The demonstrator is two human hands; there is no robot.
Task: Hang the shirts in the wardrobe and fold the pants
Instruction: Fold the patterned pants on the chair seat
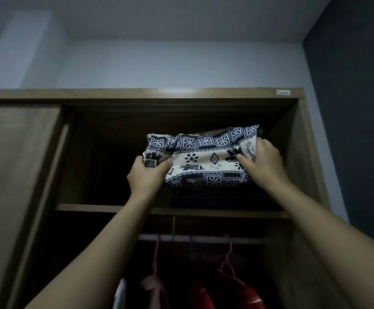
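Reaching overhead, both arms up. Left hand (147, 172) pinches near-left corner of folded patterned pants (203, 156); right hand (263, 162) grips right edge, fingers of both curled into cloth. Pants sit just over dark folded stack (215, 198) on upper shelf (114, 207) — contact unclear. Best: lower level, push back square over stack, release both sides together — else fold may slip open. Recess behind too dark to read.

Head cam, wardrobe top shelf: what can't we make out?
Head view only.
Dark pile under the patterned cloth: too dim to identify.
Fingertips of left hand and right hand: hidden behind the cloth.
Red garments: cut off by bottom edge.
Sticker: too small to read.
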